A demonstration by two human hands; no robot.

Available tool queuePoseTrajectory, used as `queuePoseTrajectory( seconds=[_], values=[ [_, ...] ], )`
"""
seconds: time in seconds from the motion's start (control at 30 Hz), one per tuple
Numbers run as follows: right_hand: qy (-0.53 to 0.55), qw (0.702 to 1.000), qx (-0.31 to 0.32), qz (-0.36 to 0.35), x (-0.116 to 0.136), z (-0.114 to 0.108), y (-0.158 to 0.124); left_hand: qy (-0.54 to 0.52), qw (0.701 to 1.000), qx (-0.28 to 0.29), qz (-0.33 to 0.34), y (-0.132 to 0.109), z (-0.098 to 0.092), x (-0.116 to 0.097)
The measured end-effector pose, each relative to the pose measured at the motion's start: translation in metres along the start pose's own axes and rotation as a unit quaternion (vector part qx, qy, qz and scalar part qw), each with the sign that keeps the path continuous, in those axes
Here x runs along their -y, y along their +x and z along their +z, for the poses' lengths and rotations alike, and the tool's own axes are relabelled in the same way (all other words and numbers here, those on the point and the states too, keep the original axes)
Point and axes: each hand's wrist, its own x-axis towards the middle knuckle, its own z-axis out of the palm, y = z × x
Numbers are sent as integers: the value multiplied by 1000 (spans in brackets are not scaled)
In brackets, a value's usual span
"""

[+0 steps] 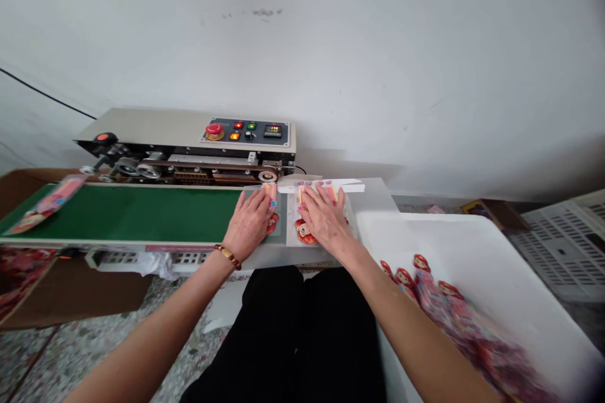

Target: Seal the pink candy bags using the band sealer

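My left hand (249, 221), with a beaded bracelet at the wrist, lies with fingers stretched over a clear plastic packet (273, 223) at the right end of the green conveyor belt (155, 214). Part of a red-haired doll picture shows beside its fingers. My right hand (326, 211) rests flat, fingers spread, on a second packet (306, 233) on the white plate right of the belt. A red-haired doll face and pink-yellow print show through that packet. A band sealing machine (189, 132) with lit buttons stands behind the belt, its rollers along the belt's back edge.
Another doll packet (47, 206) lies at the belt's left end. A cardboard box (94, 296) sits below it. At my right, a white tub (454, 227) holds several doll pieces (454, 302). White plastic crates (567, 245) stand farther right. A wall rises behind the machine.
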Motion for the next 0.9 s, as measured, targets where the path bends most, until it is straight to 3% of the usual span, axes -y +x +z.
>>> queuePoseTrajectory(
  seconds=[0.13, 0.23, 0.37, 0.53, 0.7, 0.9],
  values=[
    [-17, 999, 9, -34, 11, 1, 15, 20, 999, -19, -39, -15, -13, 38],
    [-10, 998, 5, -61, 26, 3, 33, 42, 996, -50, -65, -23, -22, 51],
    [14, 998, 5, -59, 33, 4, 36, 1, 998, -59, -7, -15, -13, 26],
    [15, 999, -9, -47, 12, 1, 11, -69, 993, -32, 86, 7, 10, -17],
    [5, 999, 6, -31, -4, -3, -7, -31, 995, 7, 93, 2, 14, -24],
    [-10, 1000, 19, 22, -3, -10, -6, -16, 993, 6, 119, 6, 11, -27]
  ],
)
